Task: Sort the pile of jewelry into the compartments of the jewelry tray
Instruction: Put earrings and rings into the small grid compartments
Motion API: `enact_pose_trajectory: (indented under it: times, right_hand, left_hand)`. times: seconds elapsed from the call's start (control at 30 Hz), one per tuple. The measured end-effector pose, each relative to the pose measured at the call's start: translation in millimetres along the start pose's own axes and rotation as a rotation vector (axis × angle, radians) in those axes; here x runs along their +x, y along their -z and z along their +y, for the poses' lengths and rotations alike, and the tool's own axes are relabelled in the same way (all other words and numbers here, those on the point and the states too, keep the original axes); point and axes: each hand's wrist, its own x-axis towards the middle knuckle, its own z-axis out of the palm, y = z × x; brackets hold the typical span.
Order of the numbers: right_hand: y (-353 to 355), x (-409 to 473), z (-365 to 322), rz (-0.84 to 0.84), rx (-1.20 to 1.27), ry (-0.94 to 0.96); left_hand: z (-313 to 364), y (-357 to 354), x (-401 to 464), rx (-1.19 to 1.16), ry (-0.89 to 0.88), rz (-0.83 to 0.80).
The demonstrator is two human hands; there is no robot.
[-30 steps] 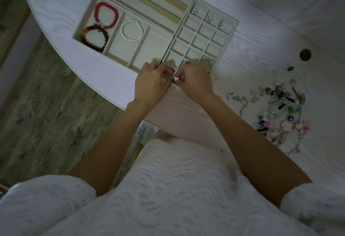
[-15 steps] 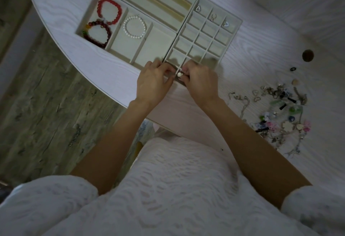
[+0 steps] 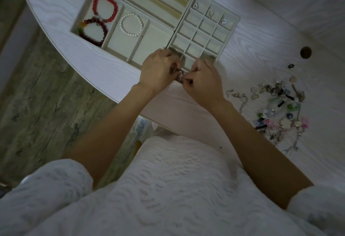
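Three small silver pieces sit one apiece in the far row of your grid tray [image 3: 226, 36]; its other cells show bare lining. At ten o'clock of it, the bracelet tray [image 3: 119, 36] holds a red bead bracelet [image 3: 105, 7] and a dark bead bracelet [image 3: 93, 31] in one compartment, and a pearl bracelet [image 3: 131, 24] in the next. Your left hand [image 3: 157, 69] and right hand [image 3: 203, 81] meet at the grid tray's near edge, fingers curled, both pinching a small dark piece [image 3: 179, 74] between them. Half a second ago a pale bead showed there; now it's hidden. The jewelry pile [image 3: 280, 112] lies at three o'clock on the white wood-grain table [image 3: 74, 53], above grey plank flooring [image 3: 37, 96].
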Motion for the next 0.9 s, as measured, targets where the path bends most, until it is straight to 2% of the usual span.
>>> enact_pose_trajectory:
  times: [0.23, 0.53, 0.7, 0.83, 0.9]
  right_hand:
    - [1, 0, 3, 0.026, 0.007, 0.06]
    - [2, -2, 9, -0.023, -0.006, 0.144]
    - [7, 0, 14, -0.02, -0.034, 0.224]
    - [5, 1, 6, 0.071, 0.031, 0.091]
    - [1, 4, 0, 0.058, 0.007, 0.034]
  left_hand:
    - [-9, -2, 6, 0.043, -0.292, 0.006]
    - [-21, 6, 13, 0.154, -0.416, -0.011]
    - [-17, 2, 14, 0.156, -0.37, -0.011]
    - [-16, 0, 13, 0.059, -0.221, 0.0]
    - [-17, -1, 11, 0.048, -0.174, 0.015]
